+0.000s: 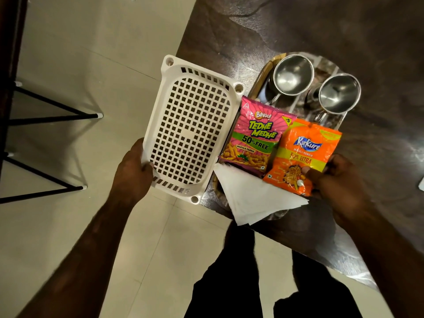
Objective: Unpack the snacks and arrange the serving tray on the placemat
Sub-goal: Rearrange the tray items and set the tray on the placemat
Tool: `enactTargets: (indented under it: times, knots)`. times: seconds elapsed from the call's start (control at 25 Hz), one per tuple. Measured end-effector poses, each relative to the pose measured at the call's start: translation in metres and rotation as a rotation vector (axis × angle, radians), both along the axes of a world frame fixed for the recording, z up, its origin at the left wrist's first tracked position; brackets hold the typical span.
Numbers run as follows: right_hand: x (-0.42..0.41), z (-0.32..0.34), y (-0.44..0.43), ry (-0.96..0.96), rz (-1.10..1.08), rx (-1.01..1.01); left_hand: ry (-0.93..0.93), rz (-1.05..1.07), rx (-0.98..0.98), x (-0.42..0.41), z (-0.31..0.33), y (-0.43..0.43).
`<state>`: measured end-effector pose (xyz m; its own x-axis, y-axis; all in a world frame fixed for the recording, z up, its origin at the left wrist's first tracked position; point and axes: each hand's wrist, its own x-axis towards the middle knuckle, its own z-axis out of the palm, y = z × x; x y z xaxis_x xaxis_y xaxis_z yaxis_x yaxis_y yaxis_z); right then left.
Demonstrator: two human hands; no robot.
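The serving tray's (263, 72) near end seems to overhang the table (321, 31) edge. A tug from the right hand (337, 177), whose thumb and fingers pinch the Kurkure packet (305, 154) lying on the tray, could tip the steel cups (292, 74). The packet is orange, glossy and puffed. The left hand's (133, 171) curled fingers grip the white perforated basket (190, 127).
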<state>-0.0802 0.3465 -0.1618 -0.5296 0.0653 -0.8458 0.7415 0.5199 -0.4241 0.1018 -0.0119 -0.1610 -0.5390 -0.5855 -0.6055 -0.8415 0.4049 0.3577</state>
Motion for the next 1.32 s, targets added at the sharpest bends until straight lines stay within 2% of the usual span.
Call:
enactTargets:
  times: [0.12,0.2,0.28,0.32,0.4,0.52,0.64,0.72,0.84,1.04,1.16,1.32]
  knots:
    - [-0.006,0.009,-0.003,-0.026,0.053,0.028,-0.045,0.036,-0.005,-0.007,0.008,0.004]
    - [-0.016,0.021,0.008,0.037,0.158,0.143,-0.065,0.114,-0.174,-0.004,0.027,0.003]
    - [-0.040,0.031,0.031,0.167,0.233,0.294,0.092,0.180,-0.357,0.003,0.059,0.016]
    - [-0.056,0.033,0.046,0.211,0.226,0.325,0.185,0.181,-0.383,0.005,0.075,0.032]
    - [-0.095,0.030,0.074,0.298,0.254,0.260,0.252,0.164,-0.208,0.008,0.094,0.079]
    - [-0.150,0.040,0.050,0.570,0.394,0.129,0.058,0.227,0.308,0.012,0.095,0.155]
    - [-0.174,0.058,-0.019,0.693,0.458,0.100,-0.195,0.469,0.628,0.020,0.077,0.201]
    - [-0.186,0.057,-0.053,0.696,0.540,0.088,-0.242,0.684,0.742,0.024,0.064,0.214]
    - [-0.205,0.049,-0.086,0.671,0.622,0.017,-0.156,0.847,0.837,0.021,0.045,0.217]
    - [-0.212,0.009,-0.098,0.285,0.721,-0.043,-0.002,0.949,0.932,0.011,0.030,0.214]
    - [-0.210,-0.002,-0.097,0.311,0.793,-0.077,0.078,1.057,0.913,0.008,0.024,0.217]
    - [-0.205,-0.010,-0.088,0.311,0.651,-0.117,0.157,1.116,0.877,0.008,0.023,0.222]
